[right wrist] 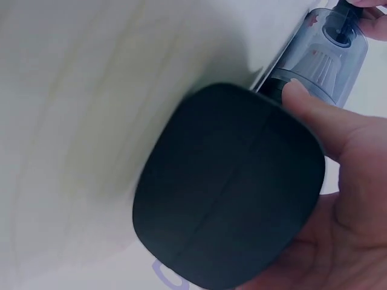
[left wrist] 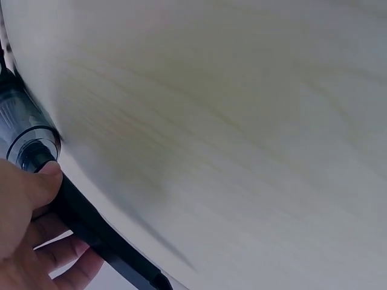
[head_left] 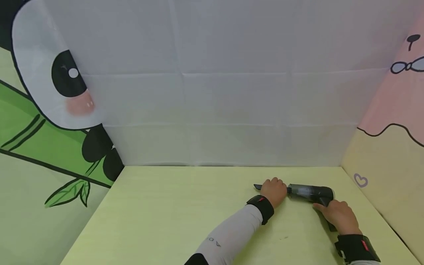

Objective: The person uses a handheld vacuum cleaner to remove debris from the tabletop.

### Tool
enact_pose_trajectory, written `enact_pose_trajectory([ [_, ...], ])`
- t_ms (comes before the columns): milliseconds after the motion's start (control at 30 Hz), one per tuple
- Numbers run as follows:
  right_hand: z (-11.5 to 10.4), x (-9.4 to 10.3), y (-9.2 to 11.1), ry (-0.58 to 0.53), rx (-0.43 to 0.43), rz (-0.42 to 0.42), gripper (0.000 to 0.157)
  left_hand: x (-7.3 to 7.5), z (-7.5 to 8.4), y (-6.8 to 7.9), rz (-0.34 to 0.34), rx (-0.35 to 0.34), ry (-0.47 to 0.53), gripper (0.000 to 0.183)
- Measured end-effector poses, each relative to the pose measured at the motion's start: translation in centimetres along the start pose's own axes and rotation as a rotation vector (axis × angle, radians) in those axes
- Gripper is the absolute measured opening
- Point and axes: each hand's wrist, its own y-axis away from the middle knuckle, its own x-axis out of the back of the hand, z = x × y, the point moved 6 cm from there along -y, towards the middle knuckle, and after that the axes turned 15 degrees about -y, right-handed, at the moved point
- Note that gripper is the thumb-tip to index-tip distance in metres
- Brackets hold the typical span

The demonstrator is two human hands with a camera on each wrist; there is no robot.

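A handheld vacuum cleaner with a black body and a clear dust cup lies on its side at the right of the table. Its dark crevice nozzle points left, and the slanted tip shows past my left hand. That hand grips the nozzle close to the dust cup, thumb on the near side in the left wrist view. My right hand holds the handle at the other end. In the right wrist view, the broad dark handle base hides part of those fingers.
The pale yellow tabletop spreads out to the left. A plain whitish backdrop stands along its far edge. Printed side panels flank it, a green one on the left and a pink and cream one close on the right.
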Motion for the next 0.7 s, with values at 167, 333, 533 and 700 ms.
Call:
enact_pose_trajectory([
  [167,0.0,0.0,-0.1,0.002,-0.031,-0.042,0.062,-0.2,0.1,-0.1,0.004,0.004,-0.011,0.019],
  [333,0.0,0.3,-0.2,0.003,-0.059,-0.029,0.072,-0.2,0.0,0.0,0.032,0.010,-0.020,0.022],
  [533,-1.3,1.4,-0.1,-0.025,0.001,0.190,0.085,0.3,-0.8,1.0,0.068,0.041,0.037,0.036],
  [700,-2.9,1.1,-0.4,-0.035,0.186,0.273,0.086,0.7,-2.0,2.2,0.085,0.069,0.117,0.046],
])
